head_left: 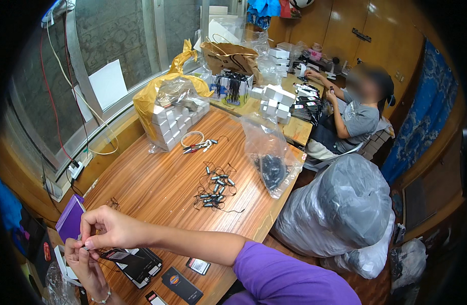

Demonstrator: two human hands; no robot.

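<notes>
At the lower left my two hands meet, fingertips pinched together over something small and thin that I cannot make out. My right hand [111, 230] reaches across from the right, thumb and forefinger pressed together. Below it my left hand [87, 269], with a bracelet at the wrist, pinches at the same spot. Just beside the hands lies a stack of black hang tags [151, 263] with dark cords. A single black hang tag [181, 286] and a black-and-white card [198, 265] lie nearer me. A purple box [70, 217] stands behind my hands.
Mid-table lies a pile of black cord loops [216, 189]. Pliers [195, 147] lie behind it; a clear bag [271, 170] of black cords sits at the right edge. White boxes [167, 127] fill a bag by the window. Large stuffed sacks [335, 208] stand right; a co-worker [358, 112] sits beyond.
</notes>
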